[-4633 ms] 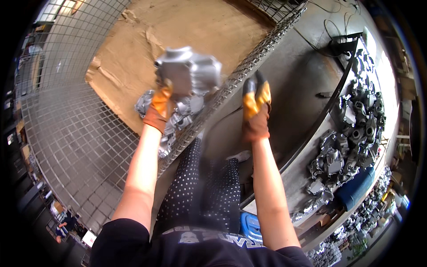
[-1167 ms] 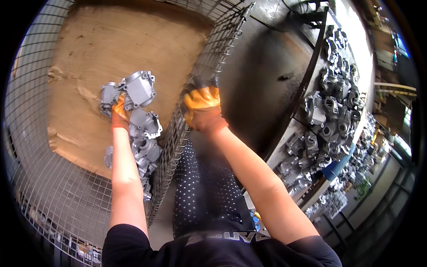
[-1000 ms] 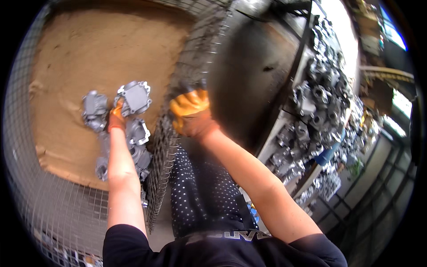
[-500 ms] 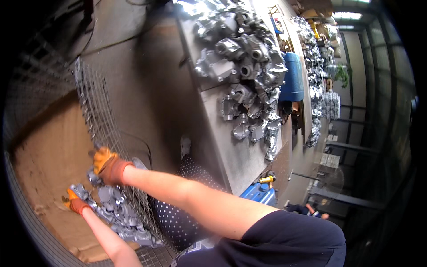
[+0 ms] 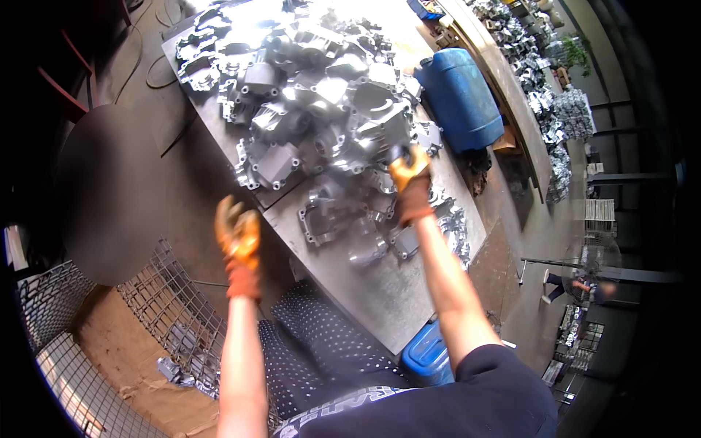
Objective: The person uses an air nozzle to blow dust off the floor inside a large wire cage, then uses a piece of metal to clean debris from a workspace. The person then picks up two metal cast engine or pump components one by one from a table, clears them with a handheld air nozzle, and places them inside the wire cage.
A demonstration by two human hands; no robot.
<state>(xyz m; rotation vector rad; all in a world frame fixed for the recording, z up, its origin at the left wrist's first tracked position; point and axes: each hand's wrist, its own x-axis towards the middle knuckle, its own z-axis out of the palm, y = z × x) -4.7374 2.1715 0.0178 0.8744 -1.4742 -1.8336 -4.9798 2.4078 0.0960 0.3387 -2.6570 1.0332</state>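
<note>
Both my hands wear orange gloves with brown-red cuffs. My left hand (image 5: 239, 232) is raised just off the near edge of the metal table (image 5: 299, 252), its fingers apart and nothing in them. My right hand (image 5: 411, 175) reaches over the right side of a heap of silver metal castings (image 5: 277, 162). Its fingers look spread with dark tips close to the castings; blur hides whether they touch one. Some castings below and left of that hand are smeared by motion. Inside a wire mesh container (image 5: 171, 292) at lower left, several more castings (image 5: 171, 371) lie on brown cardboard (image 5: 109, 336).
A blue plastic drum (image 5: 460, 98) stands beyond the heap, and a blue jerrycan (image 5: 427, 354) is by the table's near right end. Further benches at right carry more castings (image 5: 537, 102). A person (image 5: 577, 285) is in the right background. Cables lie on the floor at upper left.
Both hands have left the mesh container and come up to the table. The left hand has let go of the casting it was at. My view has swung toward the heap.
</note>
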